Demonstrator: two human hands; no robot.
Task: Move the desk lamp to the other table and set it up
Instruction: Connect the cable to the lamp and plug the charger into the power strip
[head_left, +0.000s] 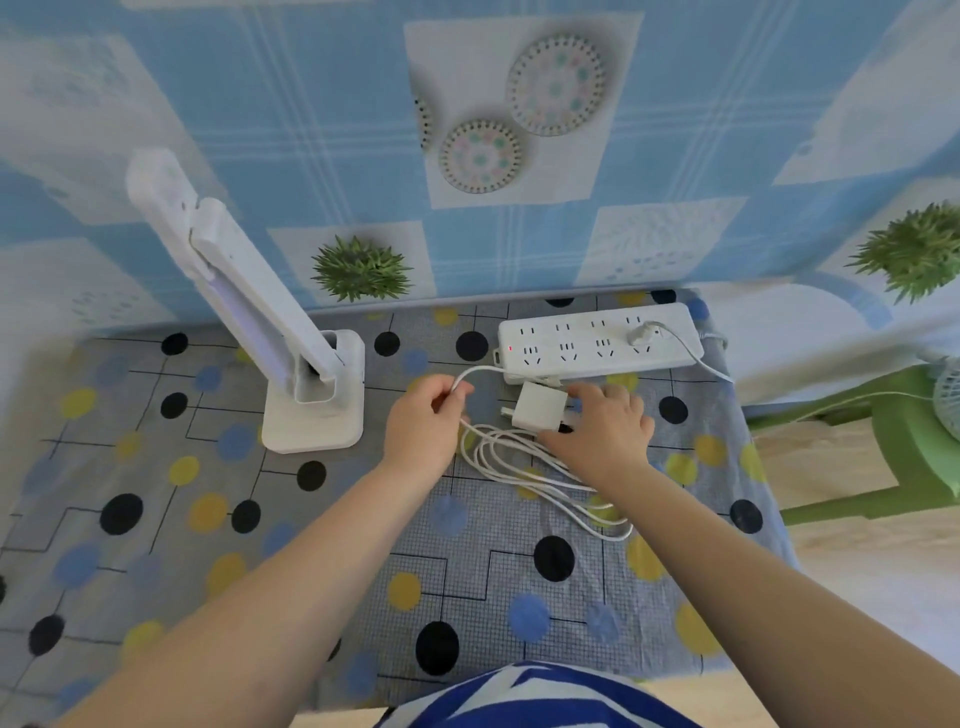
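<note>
Desk lamp (306, 332) one, upright; left hand (423, 423) pinches cable (524, 462); right hand (602, 431) grips adapter (540, 408).

My right hand (602, 431) covers part of the white adapter (540, 408), so I can't tell its grip. The green chair (883, 457) is cut off at the right edge.
</note>
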